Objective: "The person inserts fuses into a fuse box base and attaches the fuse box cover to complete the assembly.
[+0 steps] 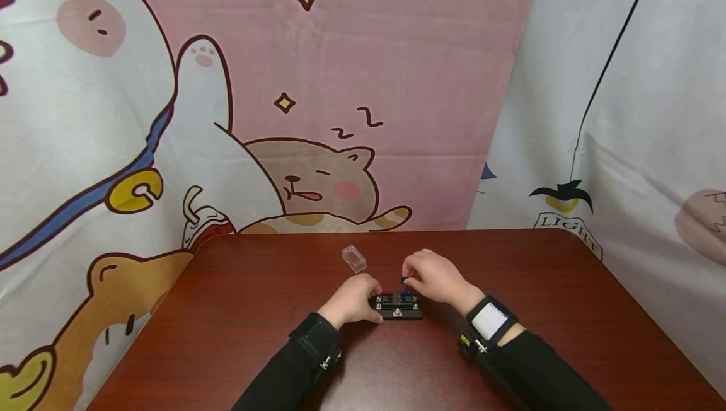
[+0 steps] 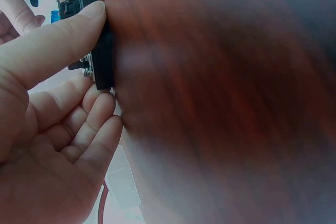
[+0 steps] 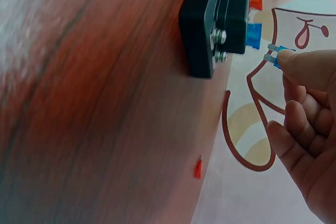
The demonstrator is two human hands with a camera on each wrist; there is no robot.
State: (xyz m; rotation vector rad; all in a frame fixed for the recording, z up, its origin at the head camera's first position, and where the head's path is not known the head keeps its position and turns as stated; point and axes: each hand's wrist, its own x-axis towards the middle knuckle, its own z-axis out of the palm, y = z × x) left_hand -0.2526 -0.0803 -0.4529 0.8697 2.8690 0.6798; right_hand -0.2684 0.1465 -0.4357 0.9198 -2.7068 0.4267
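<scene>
A black fuse block (image 1: 403, 313) with metal screw terminals lies on the table. My left hand (image 1: 353, 301) grips its left end, the thumb (image 2: 89, 19) along the near side and the other fingers at the end and back. In the right wrist view, a red blade fuse (image 3: 255, 0) and a blue blade fuse (image 3: 253, 35) stick out of the block's top. My right hand (image 1: 437, 275) pinches another blue blade fuse (image 3: 273, 56) between thumb and finger. Its metal prongs point at the block, apart from it, near the seated blue fuse.
A clear plastic box (image 1: 354, 259) lies behind my left hand on the brown table (image 1: 255, 335). A loose red blade fuse (image 3: 198, 168) lies on the tabletop in the right wrist view. Printed cloth (image 1: 425, 83) hangs behind the table's far edge.
</scene>
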